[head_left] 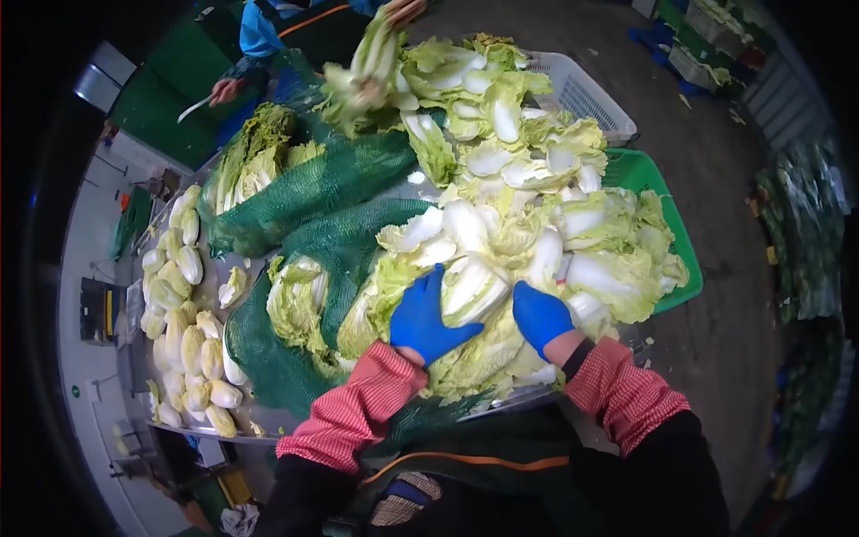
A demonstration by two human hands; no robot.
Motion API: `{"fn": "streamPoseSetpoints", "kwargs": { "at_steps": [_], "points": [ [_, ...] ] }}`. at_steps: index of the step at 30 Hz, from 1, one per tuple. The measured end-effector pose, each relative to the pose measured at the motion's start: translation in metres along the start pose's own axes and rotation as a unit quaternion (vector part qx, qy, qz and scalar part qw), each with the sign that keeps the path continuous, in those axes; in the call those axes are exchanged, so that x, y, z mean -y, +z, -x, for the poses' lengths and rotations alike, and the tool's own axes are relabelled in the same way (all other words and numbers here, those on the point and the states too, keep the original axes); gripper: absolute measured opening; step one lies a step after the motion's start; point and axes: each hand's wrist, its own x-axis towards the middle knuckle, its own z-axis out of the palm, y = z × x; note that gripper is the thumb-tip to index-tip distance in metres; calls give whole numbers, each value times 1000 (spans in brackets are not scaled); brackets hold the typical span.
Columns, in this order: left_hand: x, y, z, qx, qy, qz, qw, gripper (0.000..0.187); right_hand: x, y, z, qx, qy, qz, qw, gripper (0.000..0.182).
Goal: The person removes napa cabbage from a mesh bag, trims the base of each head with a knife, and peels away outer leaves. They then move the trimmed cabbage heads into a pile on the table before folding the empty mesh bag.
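Between my two blue-gloved hands lies a pale napa cabbage [474, 288], its stripped white ribs showing, on a heap of loose leaves. My left hand [429, 320] rests against its left side, thumb and fingers spread apart. To the right of the cabbage, my right hand [543, 320] has its back towards me and its fingers curled under. What it holds, if anything, is hidden. A small grey and red object [563, 268] sticks up beyond its knuckles, too little visible to name. Left of my left hand, another leafy cabbage [300, 300] sits in green mesh netting [349, 228].
Several trimmed cabbages [188, 345] lie along the table's left side. Leaves overflow a green crate [682, 246] at right, with a white basket [586, 89] behind. Across the table, a co-worker [300, 27] holds a knife [193, 109] in one hand and a blurred cabbage [367, 76] in the other.
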Motion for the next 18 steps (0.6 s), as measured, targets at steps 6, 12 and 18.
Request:
{"fn": "streamPoseSetpoints", "kwargs": {
  "at_steps": [6,12,18],
  "points": [
    [-13,-3,26,-1,73,11,997,109,-23,12,-3,90,12,64,994,19],
    [46,5,17,14,35,212,977,79,4,-49,7,124,15,73,989,26],
    [52,2,13,89,-2,275,957,52,49,-80,11,4,-24,-109,994,42]
  ]
}}
